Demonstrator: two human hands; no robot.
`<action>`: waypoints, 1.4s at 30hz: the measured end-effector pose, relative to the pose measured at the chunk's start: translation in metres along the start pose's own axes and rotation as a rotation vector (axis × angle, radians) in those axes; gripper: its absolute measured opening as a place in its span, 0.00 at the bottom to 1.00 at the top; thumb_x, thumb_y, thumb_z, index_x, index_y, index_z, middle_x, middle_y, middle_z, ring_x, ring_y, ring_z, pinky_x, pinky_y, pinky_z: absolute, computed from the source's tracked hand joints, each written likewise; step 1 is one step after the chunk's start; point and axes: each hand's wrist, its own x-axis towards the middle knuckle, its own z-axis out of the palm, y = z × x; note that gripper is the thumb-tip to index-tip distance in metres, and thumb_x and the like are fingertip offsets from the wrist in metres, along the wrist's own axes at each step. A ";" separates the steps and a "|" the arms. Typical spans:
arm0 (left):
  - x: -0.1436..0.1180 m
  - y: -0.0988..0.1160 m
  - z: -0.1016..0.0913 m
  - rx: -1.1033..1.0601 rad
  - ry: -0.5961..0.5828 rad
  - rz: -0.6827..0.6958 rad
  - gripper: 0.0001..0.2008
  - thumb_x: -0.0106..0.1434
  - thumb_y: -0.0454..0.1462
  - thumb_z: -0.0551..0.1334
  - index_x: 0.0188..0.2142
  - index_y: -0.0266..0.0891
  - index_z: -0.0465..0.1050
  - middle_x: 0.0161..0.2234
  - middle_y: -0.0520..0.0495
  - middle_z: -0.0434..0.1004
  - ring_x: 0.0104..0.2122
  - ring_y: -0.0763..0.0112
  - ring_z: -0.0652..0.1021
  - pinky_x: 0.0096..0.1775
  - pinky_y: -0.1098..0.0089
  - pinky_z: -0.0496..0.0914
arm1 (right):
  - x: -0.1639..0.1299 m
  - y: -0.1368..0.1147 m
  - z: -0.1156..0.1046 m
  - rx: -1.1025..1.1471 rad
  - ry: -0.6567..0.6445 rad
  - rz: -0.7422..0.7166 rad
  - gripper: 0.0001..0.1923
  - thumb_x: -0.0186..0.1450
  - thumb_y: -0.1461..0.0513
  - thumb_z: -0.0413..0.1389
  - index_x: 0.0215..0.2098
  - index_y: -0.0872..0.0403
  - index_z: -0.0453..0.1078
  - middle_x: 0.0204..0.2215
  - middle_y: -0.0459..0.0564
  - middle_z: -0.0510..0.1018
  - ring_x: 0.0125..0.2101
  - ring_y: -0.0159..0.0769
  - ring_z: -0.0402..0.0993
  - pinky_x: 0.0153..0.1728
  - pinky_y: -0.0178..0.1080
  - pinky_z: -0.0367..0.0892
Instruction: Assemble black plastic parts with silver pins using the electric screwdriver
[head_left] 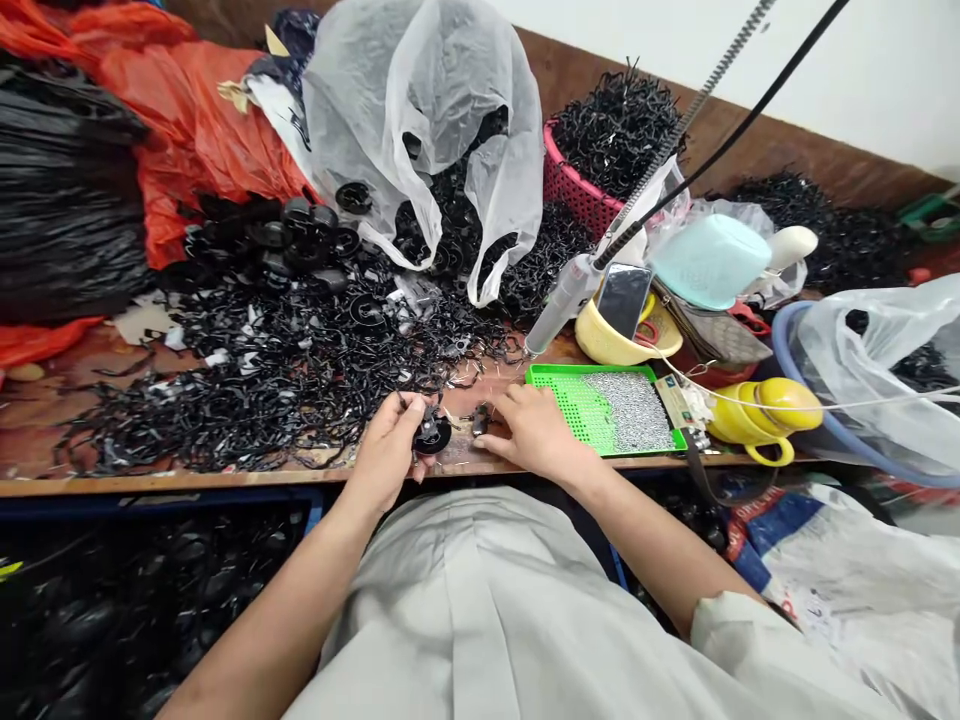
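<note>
My left hand [386,445] is closed around a black round plastic part [433,432], a disc with a raised piece on top, held just over the table's front edge. Close by on the right, my right hand [536,430] curves its thumb and fingers around a small black plastic piece [480,420] at the tabletop. A grey electric screwdriver [562,300] hangs on a spring and cable above that hand. Beside the right hand lies a green perforated tray [574,405] with many small silvery screws [637,410].
Loose black strips [300,380] cover the table's left side. Behind are a white plastic bag [427,90], a pink basket [581,190] of black parts and a yellow bowl [600,340] holding a phone [625,298]. A yellow cup [765,415] lies right of the tray.
</note>
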 end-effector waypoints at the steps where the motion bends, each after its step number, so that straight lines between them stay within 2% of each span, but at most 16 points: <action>1: -0.005 0.000 0.000 -0.049 -0.015 -0.022 0.16 0.60 0.49 0.60 0.40 0.41 0.66 0.21 0.56 0.67 0.13 0.75 0.68 0.10 0.78 0.58 | 0.003 0.000 0.002 -0.019 -0.012 -0.002 0.24 0.60 0.47 0.59 0.45 0.55 0.71 0.39 0.59 0.76 0.43 0.50 0.69 0.44 0.50 0.61; 4: -0.019 0.002 0.001 -0.143 -0.046 -0.067 0.17 0.60 0.50 0.60 0.40 0.39 0.67 0.22 0.54 0.68 0.14 0.76 0.69 0.10 0.78 0.58 | 0.008 -0.001 0.006 0.014 -0.031 0.025 0.21 0.60 0.48 0.59 0.42 0.56 0.72 0.38 0.60 0.77 0.42 0.51 0.70 0.44 0.51 0.59; 7: -0.026 0.004 0.000 -0.195 -0.085 -0.120 0.20 0.62 0.52 0.57 0.41 0.37 0.67 0.23 0.51 0.70 0.14 0.74 0.71 0.11 0.77 0.59 | 0.009 -0.002 -0.005 0.159 0.070 0.061 0.21 0.61 0.51 0.59 0.47 0.54 0.71 0.39 0.57 0.77 0.42 0.48 0.71 0.45 0.49 0.60; 10: -0.029 0.005 -0.001 -0.238 -0.145 -0.160 0.23 0.64 0.55 0.52 0.41 0.37 0.68 0.24 0.49 0.72 0.15 0.73 0.72 0.11 0.76 0.60 | 0.006 -0.009 -0.026 0.353 0.166 -0.057 0.23 0.60 0.52 0.59 0.52 0.50 0.68 0.43 0.53 0.76 0.45 0.43 0.70 0.46 0.46 0.61; 13: -0.030 0.004 0.002 -0.239 -0.184 -0.180 0.26 0.63 0.58 0.51 0.41 0.38 0.68 0.27 0.48 0.73 0.16 0.74 0.72 0.11 0.76 0.61 | 0.004 -0.024 -0.041 0.407 0.131 -0.258 0.26 0.58 0.51 0.61 0.53 0.48 0.68 0.50 0.53 0.71 0.51 0.43 0.66 0.51 0.46 0.58; 15: -0.031 0.004 0.004 -0.221 -0.197 -0.183 0.26 0.63 0.58 0.50 0.43 0.39 0.68 0.29 0.48 0.74 0.17 0.74 0.72 0.11 0.76 0.61 | 0.004 -0.033 -0.043 0.369 0.089 -0.332 0.27 0.58 0.52 0.61 0.55 0.49 0.67 0.55 0.55 0.68 0.55 0.45 0.63 0.55 0.48 0.54; 21: -0.032 0.001 0.004 -0.160 -0.230 -0.109 0.27 0.64 0.56 0.51 0.49 0.39 0.68 0.31 0.48 0.72 0.21 0.74 0.72 0.14 0.76 0.66 | 0.007 -0.042 -0.035 0.288 0.018 -0.366 0.27 0.59 0.53 0.60 0.55 0.53 0.67 0.57 0.58 0.67 0.56 0.49 0.60 0.57 0.53 0.50; 26: -0.035 -0.002 -0.001 -0.066 -0.225 -0.067 0.18 0.58 0.43 0.64 0.46 0.41 0.66 0.30 0.53 0.68 0.22 0.76 0.71 0.18 0.76 0.68 | 0.007 -0.041 -0.028 0.367 -0.018 -0.390 0.30 0.60 0.52 0.61 0.58 0.51 0.64 0.57 0.58 0.67 0.57 0.49 0.60 0.58 0.55 0.50; 29: -0.039 -0.004 -0.005 0.002 -0.217 -0.001 0.21 0.56 0.38 0.66 0.47 0.42 0.62 0.36 0.51 0.72 0.24 0.76 0.71 0.19 0.78 0.66 | 0.005 -0.040 -0.023 0.579 0.013 -0.378 0.30 0.62 0.54 0.61 0.60 0.51 0.62 0.57 0.57 0.67 0.57 0.44 0.62 0.55 0.48 0.59; 31: -0.041 -0.006 -0.008 0.060 -0.200 0.090 0.25 0.57 0.36 0.66 0.51 0.43 0.59 0.41 0.48 0.74 0.30 0.73 0.75 0.24 0.77 0.69 | 0.002 -0.041 -0.018 0.716 0.102 -0.273 0.20 0.65 0.58 0.57 0.55 0.52 0.66 0.49 0.55 0.73 0.48 0.38 0.69 0.46 0.41 0.66; 33: -0.043 -0.008 -0.009 0.130 -0.168 0.213 0.28 0.58 0.35 0.65 0.56 0.44 0.57 0.47 0.44 0.74 0.42 0.68 0.77 0.36 0.71 0.73 | -0.002 -0.043 -0.013 0.776 0.206 -0.168 0.09 0.67 0.61 0.54 0.45 0.53 0.71 0.37 0.50 0.76 0.36 0.33 0.71 0.37 0.37 0.66; 35: -0.044 -0.011 -0.011 0.206 -0.135 0.330 0.30 0.59 0.34 0.63 0.59 0.44 0.55 0.52 0.41 0.72 0.51 0.64 0.74 0.49 0.64 0.70 | -0.008 -0.046 -0.010 0.788 0.260 -0.163 0.04 0.67 0.62 0.54 0.37 0.54 0.71 0.30 0.47 0.74 0.30 0.31 0.68 0.33 0.36 0.65; 38: -0.045 -0.014 -0.014 0.315 -0.122 0.429 0.31 0.61 0.33 0.62 0.61 0.46 0.53 0.55 0.41 0.70 0.56 0.62 0.71 0.56 0.59 0.65 | -0.016 -0.049 -0.010 0.807 0.271 -0.265 0.03 0.66 0.63 0.55 0.38 0.54 0.70 0.31 0.47 0.74 0.31 0.31 0.69 0.35 0.37 0.66; 42: -0.051 -0.014 -0.016 0.434 -0.152 0.508 0.31 0.61 0.33 0.62 0.61 0.45 0.54 0.53 0.42 0.71 0.53 0.63 0.72 0.56 0.60 0.64 | -0.016 -0.053 -0.011 0.721 0.326 -0.371 0.13 0.64 0.60 0.59 0.46 0.55 0.69 0.36 0.52 0.75 0.36 0.36 0.70 0.38 0.40 0.68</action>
